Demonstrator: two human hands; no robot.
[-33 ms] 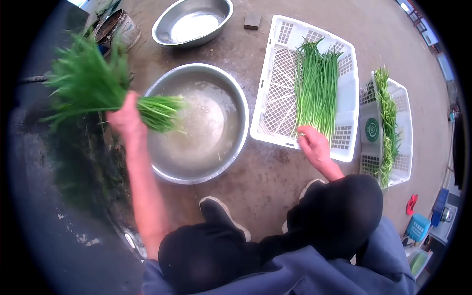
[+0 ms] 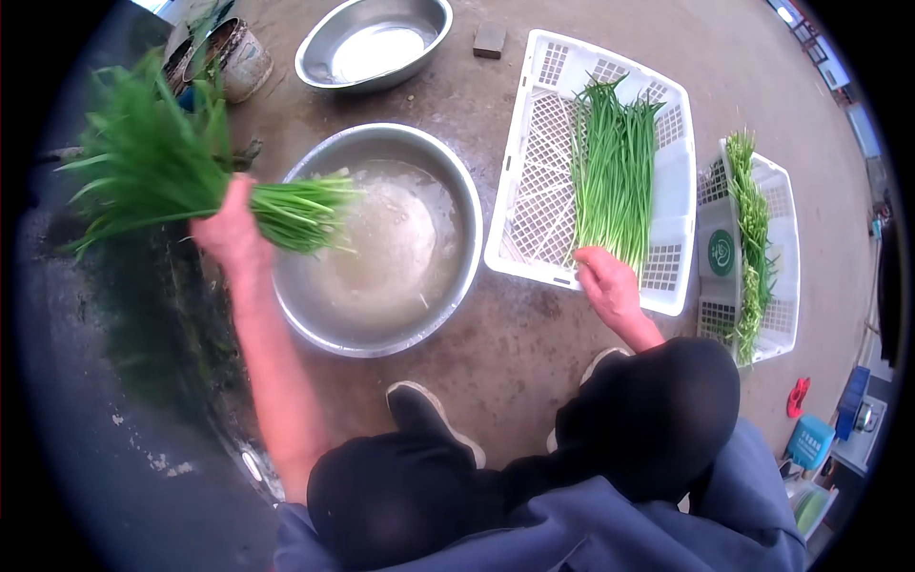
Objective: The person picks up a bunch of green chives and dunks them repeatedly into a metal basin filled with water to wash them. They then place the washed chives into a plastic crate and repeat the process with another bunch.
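My left hand (image 2: 233, 229) is closed around a bunch of garlic chives (image 2: 143, 162). Their leafy tops, blurred by motion, fan out to the left; the pale cut ends reach over the left rim of a round metal basin (image 2: 474, 214) holding cloudy water (image 2: 381, 276). At the near edge of a white plastic crate (image 2: 515, 172), my right hand (image 2: 612, 288) has its fingers curled beside the stem ends of more chives (image 2: 615, 172), laid lengthwise in the crate. Whatever those fingers hold, if anything, is hidden.
Another metal basin (image 2: 381, 81) and a small block (image 2: 489, 41) are at the far side. A dirty bucket (image 2: 243, 71) stands far left. Right of the crate is a second white crate (image 2: 786, 238) with greens (image 2: 753, 238). My shoes (image 2: 434, 419) are close to the round basin.
My left hand has shifted slightly left with the bunch of garlic chives. My right hand and the crates have stayed nearly still.
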